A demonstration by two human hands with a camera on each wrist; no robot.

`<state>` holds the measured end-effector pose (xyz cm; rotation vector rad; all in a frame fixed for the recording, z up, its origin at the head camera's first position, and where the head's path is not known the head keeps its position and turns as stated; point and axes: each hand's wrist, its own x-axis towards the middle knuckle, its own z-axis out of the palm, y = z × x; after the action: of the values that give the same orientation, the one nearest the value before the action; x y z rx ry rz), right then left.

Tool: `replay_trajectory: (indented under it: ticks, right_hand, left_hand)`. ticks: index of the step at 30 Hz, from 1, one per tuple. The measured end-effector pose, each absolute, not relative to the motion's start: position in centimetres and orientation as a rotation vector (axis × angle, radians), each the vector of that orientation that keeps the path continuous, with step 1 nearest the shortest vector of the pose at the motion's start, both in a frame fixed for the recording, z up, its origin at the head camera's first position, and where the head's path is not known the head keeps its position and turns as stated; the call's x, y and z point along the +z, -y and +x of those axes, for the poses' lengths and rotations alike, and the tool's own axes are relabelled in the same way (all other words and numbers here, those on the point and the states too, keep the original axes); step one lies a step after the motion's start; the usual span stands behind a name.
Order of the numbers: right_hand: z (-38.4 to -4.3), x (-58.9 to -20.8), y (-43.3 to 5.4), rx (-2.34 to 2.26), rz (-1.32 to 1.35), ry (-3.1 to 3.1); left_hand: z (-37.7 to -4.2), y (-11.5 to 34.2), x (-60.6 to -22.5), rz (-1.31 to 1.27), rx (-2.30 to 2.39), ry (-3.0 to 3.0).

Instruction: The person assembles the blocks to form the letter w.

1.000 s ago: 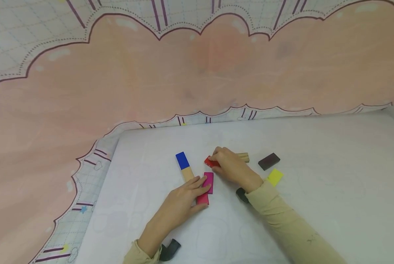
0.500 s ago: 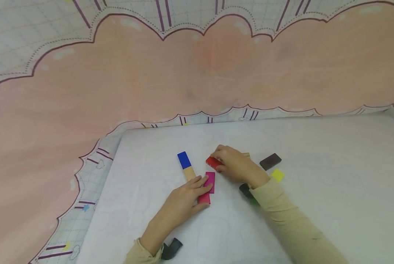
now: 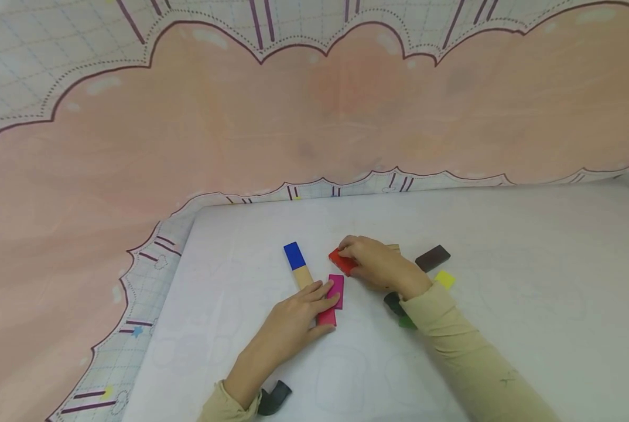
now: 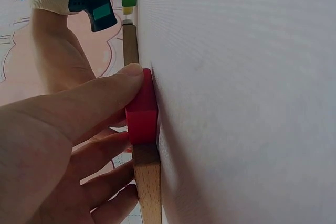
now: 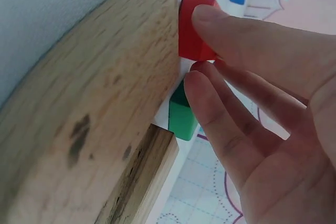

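In the head view my left hand lies with nearly straight fingers over a group of blocks. Its fingers touch a magenta block and its thumb is against a pink block. A blue block and a plain wooden block stand end to end beyond the fingers. My right hand pinches a red block between thumb and fingers, close to the magenta one. Seen from the right wrist, a green block sits just behind the fingertips. The head view has it hidden by the hand.
Past the right hand lie a dark brown block and a yellow block. A wooden block is partly covered by that hand, and another green piece peeks from beside the sleeve. A patterned curtain borders the white table.
The right hand has shifted slightly to the right and its fingers have moved on the red block, so more of it shows. The left hand has kept its place on the blocks.
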<state>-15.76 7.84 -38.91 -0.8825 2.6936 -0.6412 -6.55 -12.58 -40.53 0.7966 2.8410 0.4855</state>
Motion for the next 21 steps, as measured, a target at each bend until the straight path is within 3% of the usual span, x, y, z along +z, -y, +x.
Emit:
replay_trajectory:
  ticks: [21]
  right_hand:
    - [-16.23,-38.84,-7.13,-0.621,-0.872,-2.696]
  left_hand:
    - [-6.54,12.70,-40.62,0.830,0.463,-2.857]
